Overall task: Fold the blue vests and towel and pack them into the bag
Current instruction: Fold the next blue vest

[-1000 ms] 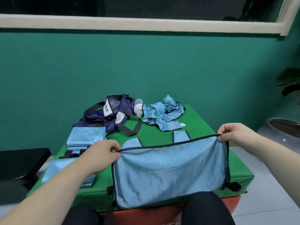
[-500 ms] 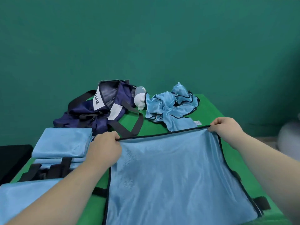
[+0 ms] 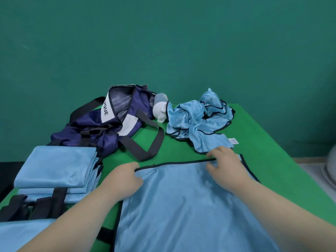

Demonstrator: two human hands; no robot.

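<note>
Left hand (image 3: 125, 180): fingers curled down over the far-left corner of the spread vest (image 3: 181, 206), clamped on its black-bound hem. Right hand (image 3: 225, 168): laid across the same hem just short of the far-right corner, motion-blurred; whether the hem is pinched or only pressed cannot be told. Between the two hands the hem is stretched left to right, and this line is judged the axis on which the coming fold turns; the body of the vest is spread flat from it toward the near edge, where it is cut off by the frame, so its lower border and full length are not seen. Just left of the left hand a folded stack (image 3: 56, 166) of pale blue pieces is set on the green surface (image 3: 263, 151), with black straps (image 3: 45, 202) trailing at its near side. The bag (image 3: 109, 128), navy, slumped, its mouth gaping, is placed far and to the left, nearer the left hand than the right. A crumpled heap (image 3: 196, 124) of blue, black-edged cloth is left unfolded just beyond the right hand, a white label (image 3: 232, 140) showing at its edge. A white and grey object (image 3: 160, 111) is wedged between bag and heap; its nature is not made out. A pale blue sheet (image 3: 21, 233) is cropped at the near left; whether it is the towel cannot be determined.
</note>
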